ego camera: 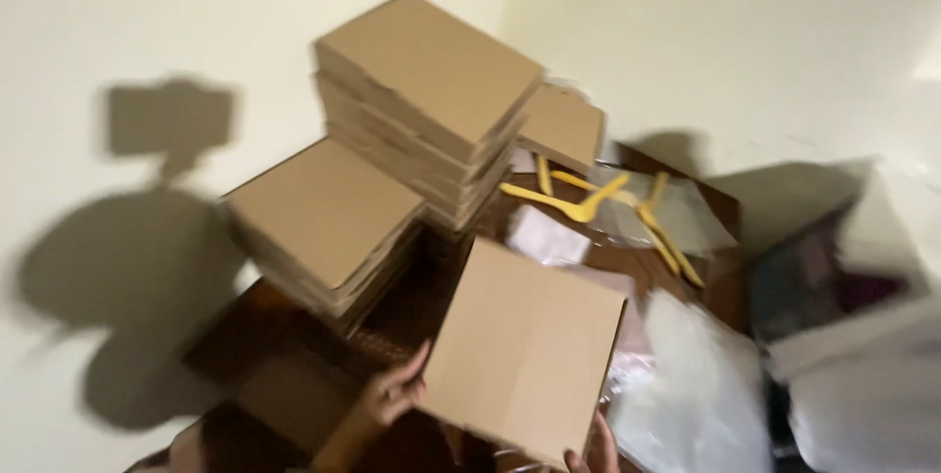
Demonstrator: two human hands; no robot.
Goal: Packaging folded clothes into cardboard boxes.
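- Left hand (390, 397) fingers (412, 367) gripping the left edge of a flat cardboard box (524, 350).
- Right hand (593, 451) closed on its near right corner.
- Box held tilted, near centre.
- Further left, two stacks of cardboard boxes (392, 159).
- Far right, yellow hangers (608, 203) on clear plastic bags (686, 385).

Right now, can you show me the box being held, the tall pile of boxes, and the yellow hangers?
held box (524, 350), head view, middle of its flat brown face.
tall pile of boxes (431, 66), head view, top box's face.
yellow hangers (588, 200), head view, the nearest hanger's arm.
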